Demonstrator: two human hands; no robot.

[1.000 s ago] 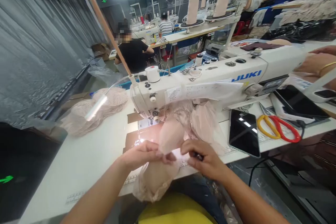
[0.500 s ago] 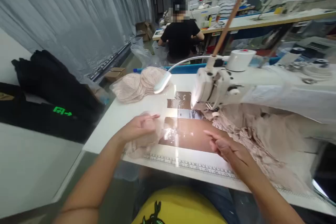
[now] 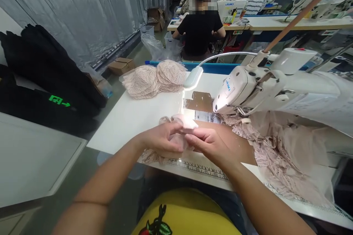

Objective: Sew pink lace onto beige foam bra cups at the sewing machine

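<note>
Near front edge of table (image 3: 118, 126) | left hand (image 3: 161, 137), right hand (image 3: 208, 143) pinching pink fabric (image 3: 185, 121) | open room leftward

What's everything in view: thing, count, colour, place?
fabric bundle: 1, pale pink, held front centre
table: 1, white, beneath
lace stacks: 2, pinkish beige, table's far left
gathered lace: count unclear, pink, table's right
sheeting: count unclear, brown, table's centre
near sewing machine: 1, white, right
lamp: 1, white, left of machine
background machines: several, white, far tables
boxes: at least 2, brown, floor
curtain: 1, grey, left background
co-workers: 2, black and striped tops, background
left hand: 1, bare, on bundle
right hand: 1, bare, on bundle
</note>
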